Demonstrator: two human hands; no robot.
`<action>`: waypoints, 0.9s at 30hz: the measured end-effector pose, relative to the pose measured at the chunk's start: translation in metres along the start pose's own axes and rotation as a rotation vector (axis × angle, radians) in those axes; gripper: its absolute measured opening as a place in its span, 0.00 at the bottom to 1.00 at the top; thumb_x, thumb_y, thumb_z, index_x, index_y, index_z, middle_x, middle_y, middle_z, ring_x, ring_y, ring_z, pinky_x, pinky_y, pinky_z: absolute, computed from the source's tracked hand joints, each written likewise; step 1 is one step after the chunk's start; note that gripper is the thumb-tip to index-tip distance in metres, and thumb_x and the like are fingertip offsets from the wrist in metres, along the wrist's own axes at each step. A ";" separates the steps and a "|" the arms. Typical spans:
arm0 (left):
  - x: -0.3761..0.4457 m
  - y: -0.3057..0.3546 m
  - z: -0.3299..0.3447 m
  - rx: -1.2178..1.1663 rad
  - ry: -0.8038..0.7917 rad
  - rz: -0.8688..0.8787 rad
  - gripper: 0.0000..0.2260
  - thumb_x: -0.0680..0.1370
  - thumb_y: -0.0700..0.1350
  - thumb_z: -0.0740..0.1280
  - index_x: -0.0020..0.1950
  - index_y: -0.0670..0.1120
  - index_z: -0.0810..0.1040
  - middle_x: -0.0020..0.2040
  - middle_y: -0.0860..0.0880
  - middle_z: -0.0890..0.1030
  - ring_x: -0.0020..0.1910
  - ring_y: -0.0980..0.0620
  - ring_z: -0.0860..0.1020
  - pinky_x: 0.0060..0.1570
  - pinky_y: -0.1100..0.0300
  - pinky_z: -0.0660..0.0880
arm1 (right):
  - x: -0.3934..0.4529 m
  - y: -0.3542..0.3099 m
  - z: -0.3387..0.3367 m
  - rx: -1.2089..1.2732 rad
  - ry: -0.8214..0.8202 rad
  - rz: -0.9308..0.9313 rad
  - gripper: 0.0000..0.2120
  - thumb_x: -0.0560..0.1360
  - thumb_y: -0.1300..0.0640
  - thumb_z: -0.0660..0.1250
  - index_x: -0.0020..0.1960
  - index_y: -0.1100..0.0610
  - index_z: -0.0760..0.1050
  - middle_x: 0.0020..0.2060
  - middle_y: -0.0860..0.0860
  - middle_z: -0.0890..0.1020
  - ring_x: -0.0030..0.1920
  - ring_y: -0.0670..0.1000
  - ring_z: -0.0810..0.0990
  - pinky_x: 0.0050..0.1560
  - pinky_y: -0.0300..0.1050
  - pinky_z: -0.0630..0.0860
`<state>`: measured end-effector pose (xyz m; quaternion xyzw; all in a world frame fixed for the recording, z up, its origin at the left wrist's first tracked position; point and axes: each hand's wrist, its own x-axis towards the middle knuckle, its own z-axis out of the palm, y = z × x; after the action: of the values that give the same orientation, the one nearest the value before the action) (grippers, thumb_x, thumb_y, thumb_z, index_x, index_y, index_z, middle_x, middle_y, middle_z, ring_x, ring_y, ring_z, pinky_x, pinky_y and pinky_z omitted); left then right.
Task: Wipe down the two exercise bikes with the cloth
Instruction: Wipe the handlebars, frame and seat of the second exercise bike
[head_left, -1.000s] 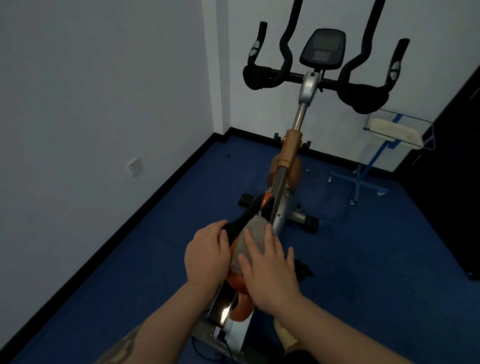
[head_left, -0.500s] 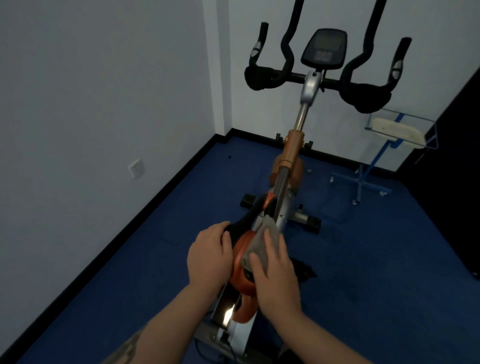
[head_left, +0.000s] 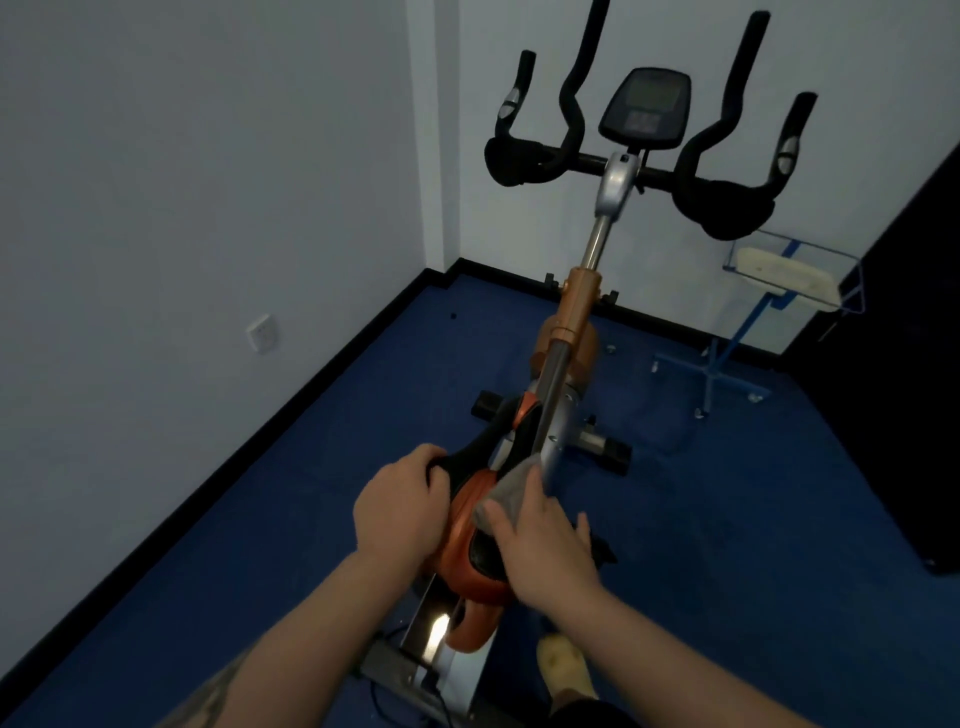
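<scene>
The right hand (head_left: 545, 540) lies flat on a grey cloth (head_left: 506, 491), fingers straight and close together, pressing it onto the right side of the exercise bike's saddle (head_left: 478, 525). The cloth bunches out ahead of the fingertips, toward the nose of the saddle and just beside the silver frame post (head_left: 553, 415) that rises from there. The left hand (head_left: 400, 512) sits on the left side of the saddle, its fingers curled over the black front edge and gripping it. Both forearms reach in from below the saddle, the left one bearing a dark tattoo near the bottom edge of the view.

The saddle is orange with black panels, and its rear end hangs over a shiny silver rail (head_left: 436, 631). Forward of the saddle the exercise bike (head_left: 576, 312) runs up through a copper-coloured sleeve to black handlebars (head_left: 727, 208) with curved grips and a dark console (head_left: 647, 106) mounted between them. The bike's black base bar (head_left: 608, 447) rests on blue carpet (head_left: 260, 519) forward of the saddle.

To the right of the saddle and farther away, against the white wall, stands a blue-framed stand (head_left: 743, 332) carrying a clear tray with a pale object in it. To the left of the saddle a white wall socket (head_left: 261, 332) is set low on the side wall. Just behind the saddle on the right, a pale shoe (head_left: 563, 667) shows on the carpet.
</scene>
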<state>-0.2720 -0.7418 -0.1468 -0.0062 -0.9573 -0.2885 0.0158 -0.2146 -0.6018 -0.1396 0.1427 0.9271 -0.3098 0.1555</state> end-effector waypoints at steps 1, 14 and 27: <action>0.005 0.004 -0.002 0.031 -0.031 -0.015 0.11 0.81 0.49 0.56 0.58 0.54 0.76 0.47 0.54 0.81 0.43 0.54 0.77 0.40 0.57 0.72 | 0.017 -0.002 -0.005 0.028 -0.030 0.050 0.37 0.80 0.36 0.46 0.79 0.58 0.39 0.75 0.56 0.64 0.74 0.54 0.62 0.76 0.56 0.50; 0.011 0.011 0.006 0.038 0.004 -0.051 0.07 0.80 0.51 0.57 0.49 0.53 0.73 0.45 0.56 0.77 0.44 0.57 0.75 0.43 0.56 0.73 | 0.114 -0.012 -0.003 0.731 0.096 0.198 0.36 0.81 0.43 0.55 0.79 0.55 0.41 0.75 0.59 0.60 0.71 0.59 0.65 0.71 0.54 0.65; 0.004 0.018 0.002 -0.042 0.105 -0.231 0.08 0.81 0.48 0.59 0.51 0.55 0.78 0.49 0.60 0.78 0.45 0.62 0.73 0.41 0.64 0.66 | 0.156 0.009 -0.041 -0.253 0.059 -0.798 0.27 0.77 0.40 0.45 0.53 0.46 0.81 0.53 0.44 0.79 0.62 0.49 0.71 0.69 0.53 0.60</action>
<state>-0.2759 -0.7260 -0.1380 0.1190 -0.9433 -0.3082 0.0322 -0.3616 -0.5434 -0.1712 -0.2390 0.9445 -0.2251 0.0130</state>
